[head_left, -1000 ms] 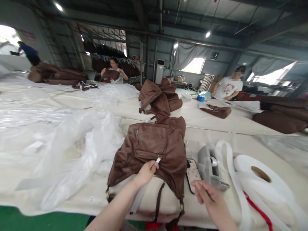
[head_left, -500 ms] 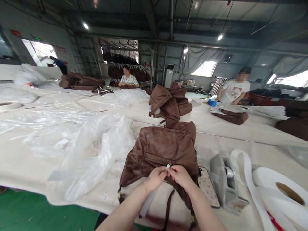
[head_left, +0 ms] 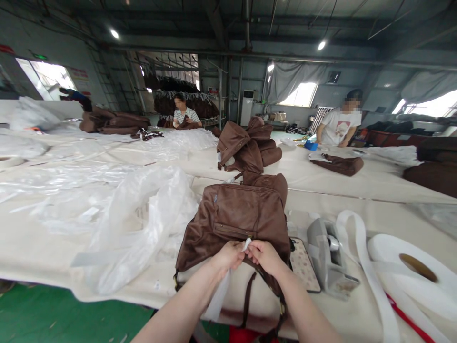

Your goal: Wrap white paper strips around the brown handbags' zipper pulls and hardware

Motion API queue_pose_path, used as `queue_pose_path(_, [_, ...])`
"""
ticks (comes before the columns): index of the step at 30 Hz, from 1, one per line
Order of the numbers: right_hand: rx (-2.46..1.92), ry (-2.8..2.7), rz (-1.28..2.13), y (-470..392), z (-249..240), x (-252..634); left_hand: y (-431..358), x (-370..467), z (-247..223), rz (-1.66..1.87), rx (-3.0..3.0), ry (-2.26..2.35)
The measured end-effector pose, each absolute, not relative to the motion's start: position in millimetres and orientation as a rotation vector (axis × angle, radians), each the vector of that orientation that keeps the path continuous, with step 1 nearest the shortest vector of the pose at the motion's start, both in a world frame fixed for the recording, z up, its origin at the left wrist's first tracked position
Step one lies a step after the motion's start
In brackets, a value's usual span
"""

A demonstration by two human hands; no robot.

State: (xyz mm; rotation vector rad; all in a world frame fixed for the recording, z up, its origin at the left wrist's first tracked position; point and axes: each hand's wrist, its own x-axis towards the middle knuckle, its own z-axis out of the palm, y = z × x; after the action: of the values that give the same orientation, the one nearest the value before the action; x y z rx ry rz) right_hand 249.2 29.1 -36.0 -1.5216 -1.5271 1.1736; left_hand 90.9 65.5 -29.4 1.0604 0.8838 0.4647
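A brown leather-look bag lies on the table in front of me, its near part covered by a pale panel with a thin dark strap. Both hands meet over the bag, just below its zipped pocket. My left hand is closed on a white strip, whose tail hangs down toward me over the pale panel. Pinched beside it, my right hand grips the upper end of the same strip near the zip pull. The exact fold of the strip between the fingertips is hidden.
Right of the bag are a patterned phone case, a grey tape dispenser and a roll of white strip. Clear plastic bags spread on the left. More brown bags lie beyond; co-workers stand at the far side.
The white strip's tail has swung and now hangs wider below my left hand. Both hands stay together by the zip pull. The whole view has shifted slightly.
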Motion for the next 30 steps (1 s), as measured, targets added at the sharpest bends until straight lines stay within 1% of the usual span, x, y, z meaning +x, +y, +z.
queue_pose_path(5, [-1.536, -1.52, 1.122, 33.9, -37.6, 244.5, 64.8, 88.3, -22.9, 0.328, 1.024, 0.825])
queue_pose_path(9, [-1.641, -1.447, 1.132, 39.6, -40.7, 241.7, 63.0, 91.6, -22.5, 0.323, 1.108, 0.879])
queue_pose_path(12, [-1.713, -1.386, 1.131, 41.1, -38.7, 238.6, 57.9, 96.4, -24.2, 0.396, 1.254, 0.985])
queue_pose_path(17, [-1.739, -1.322, 1.15, 30.0, -28.4, 240.0, 46.5, 93.1, -22.1, 0.673, 1.624, 1.188])
queue_pose_path(20, [-1.757, -1.259, 1.166, 21.7, -21.6, 242.6, 39.2, 86.2, -19.9, 0.714, 1.866, 1.251])
queue_pose_path(22, [-1.76, -1.247, 1.173, 18.9, -15.6, 242.6, 35.2, 83.4, -19.3, 0.637, 2.108, 1.3])
queue_pose_path(26, [-1.782, -1.314, 1.088, 19.2, -0.1, 237.6, 30.9, 84.9, -18.9, 0.336, 2.616, 1.421])
queue_pose_path(30, [-1.781, -1.395, 0.889, 19.1, 9.5, 230.3, 29.8, 89.1, -18.0, 0.257, 2.698, 1.434])
